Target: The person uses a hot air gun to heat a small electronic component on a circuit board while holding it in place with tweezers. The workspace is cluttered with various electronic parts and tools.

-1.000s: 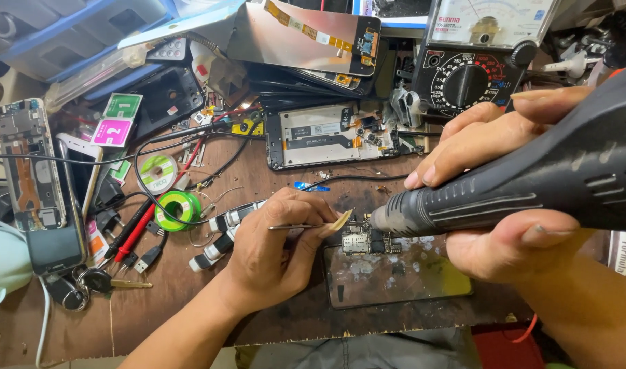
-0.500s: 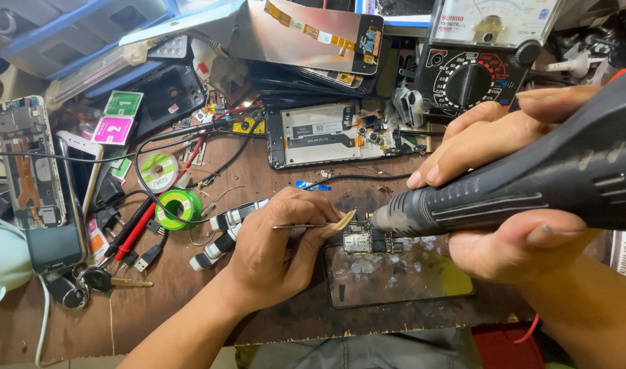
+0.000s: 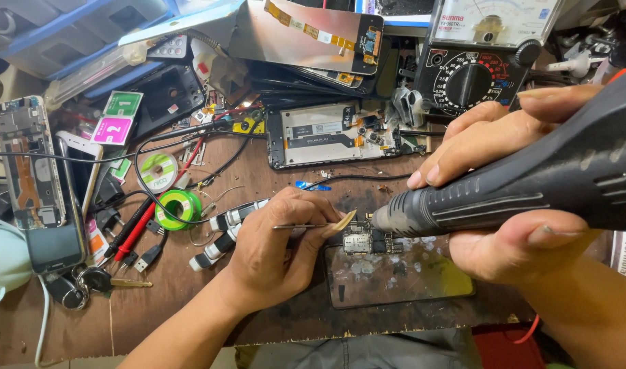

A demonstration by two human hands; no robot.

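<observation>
Your wooden counter (image 3: 190, 301) is crowded w/ phone parts. Biggest thing in view: the black hot-air handpiece (image 3: 531, 184), held in your right hand (image 3: 511, 205), grip closed around its barrel, thumb under, fingers over the top. Its nozzle tip points left, just beside the small circuit board (image 3: 369, 240). Behind it sits an analog multimeter (image 3: 480, 61) at the counter's far edge, and an opened phone frame (image 3: 333, 133) lies mid-counter. The board rests on the top edge of a dark glass panel (image 3: 395, 273), near the front edge. Your left hand (image 3: 279, 249) is pinched shut on thin tweezers (image 3: 306, 226), tips at the board's left side. Further left: green solder-wick reel (image 3: 178, 207), then keys (image 3: 101, 280).
</observation>
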